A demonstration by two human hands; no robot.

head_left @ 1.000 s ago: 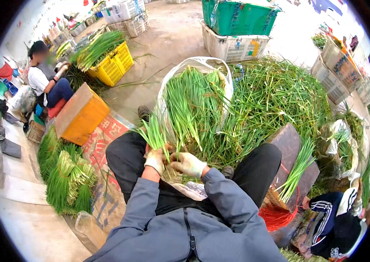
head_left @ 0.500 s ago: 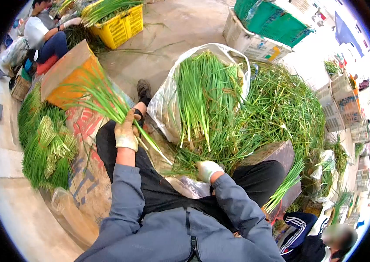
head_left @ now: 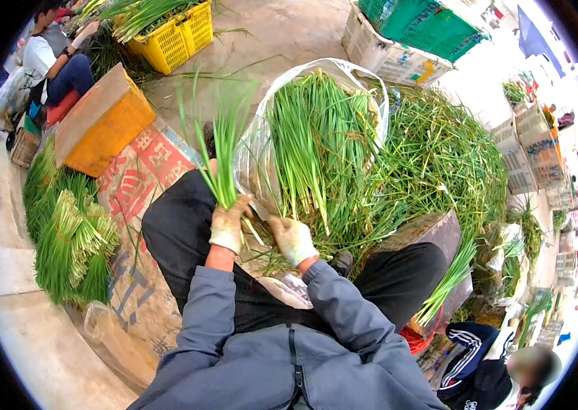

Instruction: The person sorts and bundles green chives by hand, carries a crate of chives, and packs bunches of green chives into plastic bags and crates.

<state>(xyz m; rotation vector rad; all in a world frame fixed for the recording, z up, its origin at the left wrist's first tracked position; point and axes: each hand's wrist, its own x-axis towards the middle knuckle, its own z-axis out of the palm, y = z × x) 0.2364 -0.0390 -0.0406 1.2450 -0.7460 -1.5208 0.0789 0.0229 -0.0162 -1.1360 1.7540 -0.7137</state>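
Observation:
My left hand (head_left: pixel 229 225), in a soiled glove, is closed around a bunch of green onions (head_left: pixel 219 179). Their leaves point up and away, blurred by motion, and the pale ends come out below my fist. Close beside it, my right hand (head_left: pixel 292 239), also gloved, is closed on what looks like a small knife (head_left: pixel 259 208), its flat greyish blade angled toward the bunch. Just ahead stands an open clear plastic bag (head_left: pixel 256 160) with more green onions (head_left: pixel 309 137) lying in it. A heap of loose green leaves (head_left: pixel 439 164) spreads to its right.
Stacked bundles (head_left: pixel 74 239) lie on the left beside an orange block (head_left: pixel 108 123). A yellow crate (head_left: pixel 179 37) and a green crate (head_left: pixel 425 31) stand farther off. A small bunch (head_left: pixel 447 283) rests by my right knee. Other people sit at upper left and lower right.
My left hand has brought the bunch right and nearer to me, its leaves swinging more upright. My right hand has moved up and left to meet it, and the blade now shows.

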